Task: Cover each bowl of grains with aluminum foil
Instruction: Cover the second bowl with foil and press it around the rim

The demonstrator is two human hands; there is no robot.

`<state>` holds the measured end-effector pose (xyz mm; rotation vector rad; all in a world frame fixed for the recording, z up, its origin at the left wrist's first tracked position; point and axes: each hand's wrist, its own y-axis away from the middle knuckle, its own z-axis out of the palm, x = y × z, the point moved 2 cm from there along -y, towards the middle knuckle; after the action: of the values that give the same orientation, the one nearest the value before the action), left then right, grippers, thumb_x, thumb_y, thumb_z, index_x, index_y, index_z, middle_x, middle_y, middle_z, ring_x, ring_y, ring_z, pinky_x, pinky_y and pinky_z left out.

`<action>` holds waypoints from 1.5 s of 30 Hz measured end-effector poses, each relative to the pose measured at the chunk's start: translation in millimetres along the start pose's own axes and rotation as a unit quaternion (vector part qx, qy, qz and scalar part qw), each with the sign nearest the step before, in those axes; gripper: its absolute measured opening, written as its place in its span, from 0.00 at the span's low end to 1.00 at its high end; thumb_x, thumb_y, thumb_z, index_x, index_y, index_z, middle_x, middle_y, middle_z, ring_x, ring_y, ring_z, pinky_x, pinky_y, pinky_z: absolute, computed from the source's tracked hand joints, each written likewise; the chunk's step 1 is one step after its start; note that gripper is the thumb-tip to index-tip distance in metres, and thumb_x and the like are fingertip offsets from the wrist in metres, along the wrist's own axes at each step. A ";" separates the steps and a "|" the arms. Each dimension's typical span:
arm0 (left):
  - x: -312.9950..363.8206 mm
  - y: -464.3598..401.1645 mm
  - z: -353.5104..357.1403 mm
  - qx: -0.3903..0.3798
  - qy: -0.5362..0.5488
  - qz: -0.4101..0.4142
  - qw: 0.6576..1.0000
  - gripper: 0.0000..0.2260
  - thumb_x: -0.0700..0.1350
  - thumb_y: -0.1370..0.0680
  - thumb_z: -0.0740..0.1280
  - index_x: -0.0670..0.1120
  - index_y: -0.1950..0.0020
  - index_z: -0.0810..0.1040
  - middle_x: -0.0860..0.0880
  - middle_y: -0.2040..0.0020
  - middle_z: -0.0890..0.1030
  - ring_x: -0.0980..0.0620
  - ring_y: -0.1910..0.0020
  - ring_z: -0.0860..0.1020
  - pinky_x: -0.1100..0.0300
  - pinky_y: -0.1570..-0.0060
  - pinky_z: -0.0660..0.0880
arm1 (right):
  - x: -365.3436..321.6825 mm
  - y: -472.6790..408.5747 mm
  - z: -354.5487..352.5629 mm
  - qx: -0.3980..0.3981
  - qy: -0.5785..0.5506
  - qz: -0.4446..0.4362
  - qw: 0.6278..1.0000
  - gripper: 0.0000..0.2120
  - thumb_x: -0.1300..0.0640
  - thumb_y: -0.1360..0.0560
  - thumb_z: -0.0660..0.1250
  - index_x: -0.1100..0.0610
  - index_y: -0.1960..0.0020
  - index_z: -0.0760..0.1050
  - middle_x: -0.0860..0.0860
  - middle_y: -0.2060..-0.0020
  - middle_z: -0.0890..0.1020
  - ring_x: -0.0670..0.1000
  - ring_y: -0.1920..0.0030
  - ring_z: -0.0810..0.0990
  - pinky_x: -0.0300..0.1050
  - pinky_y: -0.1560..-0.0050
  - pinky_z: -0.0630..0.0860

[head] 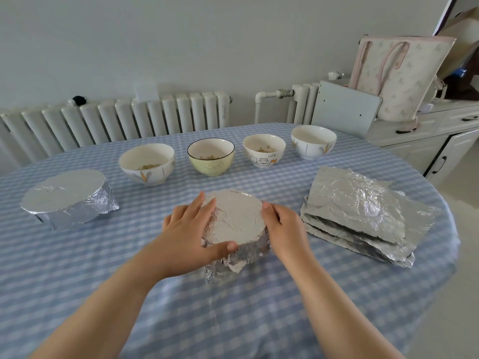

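A: From the head camera, what are the hands doing?

B: Both are working on the foil-wrapped bowl [234, 224] in the middle of the table [77, 255]. The left hand [186, 237] is lying at its 9 o'clock side, fingers straight along the rim and the thumb pressing the foil at the near edge. The right hand [281, 226] is at 3 o'clock, fingers bent around the side of the foil. So both hands are touching it, neither is free.

A: Where are the other bowls sitting?

B: One finished covered bowl [68, 196] is resting toward 10 o'clock. Four open bowls are standing in a row from 11 to 1 o'clock: a white bowl [146, 163], a yellow bowl [211, 156], a cat-print bowl [263, 150] and a far white bowl [313, 141]. Grains are showing in the first three; in the last one I cannot tell.

A: And the foil?

B: The stack of foil sheets [363, 213] is lying at 3 o'clock, just beside the right hand, long side running away from the person. I am judging that the right hand is nearer for taking the next sheet, and four bowls are remaining.
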<state>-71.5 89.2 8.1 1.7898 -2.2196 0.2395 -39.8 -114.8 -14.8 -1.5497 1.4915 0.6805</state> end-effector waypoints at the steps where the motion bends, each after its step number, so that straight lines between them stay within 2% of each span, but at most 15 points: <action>1: 0.1 0.6 2.6 0.022 0.006 0.005 1.000 0.54 0.82 0.41 0.47 0.56 0.21 0.43 0.57 0.21 0.41 0.54 0.24 0.43 0.48 0.26 0.44 | 2.4 0.7 1.6 -0.001 -0.008 0.004 1.000 0.20 0.48 0.18 0.56 0.58 0.64 0.70 0.46 0.72 0.71 0.45 0.69 0.69 0.43 0.66 0.65; 4: -2.6 -0.7 12.7 0.062 0.082 0.016 0.995 0.54 0.81 0.41 0.55 0.57 0.21 0.46 0.58 0.22 0.45 0.54 0.23 0.46 0.49 0.24 0.49 | 11.7 5.6 8.2 0.001 -0.071 0.016 0.997 0.20 0.37 0.22 0.56 0.50 0.47 0.76 0.42 0.59 0.78 0.45 0.55 0.77 0.49 0.48 0.76; 7: -5.0 -1.0 17.7 0.085 0.186 0.029 0.978 0.54 0.80 0.42 0.63 0.60 0.22 0.49 0.64 0.24 0.47 0.60 0.34 0.68 0.59 0.39 0.73 | 24.1 11.3 12.0 -0.005 -0.139 0.018 0.990 0.27 0.28 0.31 0.57 0.51 0.50 0.74 0.45 0.63 0.80 0.50 0.59 0.81 0.55 0.52 0.78; 9: -4.9 0.3 19.3 0.103 0.209 0.038 0.972 0.53 0.80 0.43 0.65 0.62 0.23 0.52 0.66 0.26 0.49 0.60 0.48 0.74 0.65 0.50 0.74 | 30.1 12.8 12.1 -0.017 -0.171 0.016 0.985 0.25 0.28 0.31 0.60 0.49 0.53 0.75 0.44 0.67 0.80 0.49 0.63 0.80 0.54 0.56 0.77; 12: -6.0 -1.3 21.9 0.118 0.225 0.046 0.966 0.47 0.79 0.44 0.66 0.65 0.28 0.60 0.67 0.28 0.50 0.55 0.55 0.73 0.66 0.51 0.73 | 31.0 14.5 10.8 -0.021 -0.202 0.015 0.979 0.16 0.39 0.24 0.62 0.51 0.52 0.76 0.45 0.68 0.80 0.48 0.65 0.79 0.53 0.58 0.77; 15: -6.2 -2.8 24.7 0.125 0.240 0.056 0.961 0.39 0.79 0.44 0.67 0.71 0.35 0.64 0.66 0.28 0.51 0.60 0.51 0.76 0.66 0.53 0.75 | 29.8 14.7 13.5 -0.007 -0.239 0.026 0.971 0.09 0.50 0.20 0.62 0.53 0.48 0.78 0.43 0.68 0.80 0.46 0.65 0.77 0.46 0.60 0.73; 19: -6.4 -3.3 26.4 0.128 0.273 0.050 0.952 0.35 0.74 0.43 0.70 0.71 0.38 0.67 0.66 0.29 0.51 0.65 0.54 0.76 0.73 0.57 0.72 | 25.5 13.5 18.0 0.005 -0.282 0.064 0.957 0.09 0.54 0.19 0.62 0.56 0.50 0.79 0.46 0.71 0.78 0.46 0.69 0.74 0.44 0.66 0.71; 23: -8.6 -4.3 24.4 0.128 0.305 0.051 0.942 0.37 0.75 0.45 0.70 0.68 0.38 0.69 0.61 0.28 0.53 0.75 0.35 0.61 0.80 0.50 0.65 | 14.6 9.8 19.8 0.019 -0.325 0.103 0.940 0.10 0.53 0.21 0.65 0.57 0.56 0.79 0.48 0.70 0.79 0.45 0.70 0.75 0.41 0.67 0.72; 27: -8.0 -4.1 22.4 0.130 0.328 0.048 0.935 0.38 0.75 0.44 0.70 0.66 0.37 0.68 0.56 0.28 0.55 0.83 0.38 0.54 0.84 0.48 0.60 | 8.3 5.4 23.1 0.027 -0.364 0.128 0.922 0.10 0.52 0.23 0.68 0.56 0.59 0.81 0.53 0.65 0.83 0.51 0.63 0.79 0.49 0.60 0.75; 31: -9.2 -3.3 24.8 0.133 0.324 0.039 0.936 0.41 0.71 0.43 0.70 0.63 0.32 0.65 0.56 0.26 0.53 0.85 0.41 0.54 0.86 0.48 0.57 | 3.5 3.0 25.1 0.026 -0.395 0.148 0.906 0.09 0.55 0.22 0.66 0.57 0.58 0.79 0.53 0.69 0.81 0.51 0.68 0.76 0.45 0.67 0.74; 33: -8.2 -2.8 25.8 0.135 0.319 0.042 0.937 0.42 0.72 0.43 0.70 0.63 0.30 0.64 0.57 0.26 0.53 0.85 0.41 0.54 0.86 0.48 0.57 | 3.2 2.0 25.2 0.024 -0.405 0.155 0.901 0.08 0.58 0.21 0.64 0.55 0.57 0.80 0.51 0.67 0.83 0.51 0.65 0.78 0.46 0.64 0.75; 36: -6.8 -1.9 26.2 0.137 0.312 0.043 0.939 0.44 0.72 0.43 0.70 0.64 0.30 0.62 0.60 0.26 0.52 0.82 0.39 0.58 0.83 0.49 0.61 | 7.9 -1.2 25.5 0.018 -0.388 0.160 0.907 0.09 0.59 0.20 0.63 0.53 0.56 0.80 0.50 0.65 0.83 0.52 0.62 0.78 0.49 0.61 0.74; 39: -5.1 -2.5 28.7 0.132 0.302 0.027 0.944 0.45 0.74 0.43 0.70 0.65 0.29 0.60 0.67 0.28 0.50 0.62 0.42 0.71 0.72 0.49 0.69 | 8.8 -2.2 22.6 0.011 -0.365 0.157 0.918 0.10 0.61 0.19 0.61 0.53 0.54 0.79 0.49 0.70 0.81 0.48 0.72 0.74 0.42 0.72 0.70; 40: -4.3 -2.9 29.4 0.132 0.300 0.026 0.945 0.46 0.74 0.43 0.70 0.65 0.29 0.60 0.68 0.29 0.49 0.60 0.44 0.71 0.71 0.49 0.69 | 9.5 -2.5 21.7 0.010 -0.357 0.155 0.921 0.10 0.62 0.19 0.61 0.54 0.52 0.79 0.49 0.72 0.80 0.47 0.76 0.72 0.40 0.75 0.67; 45: 0.3 -2.7 29.3 0.133 0.283 0.041 0.949 0.46 0.73 0.43 0.69 0.63 0.28 0.59 0.68 0.30 0.49 0.81 0.39 0.55 0.80 0.46 0.59 | 17.4 -5.6 21.6 0.035 -0.305 0.137 0.942 0.11 0.63 0.20 0.62 0.51 0.51 0.81 0.52 0.66 0.81 0.45 0.76 0.72 0.38 0.77 0.67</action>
<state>-72.2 79.5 -19.7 1.4910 -1.9026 0.9785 -28.2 -105.6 -39.0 -0.9495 1.2366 1.1345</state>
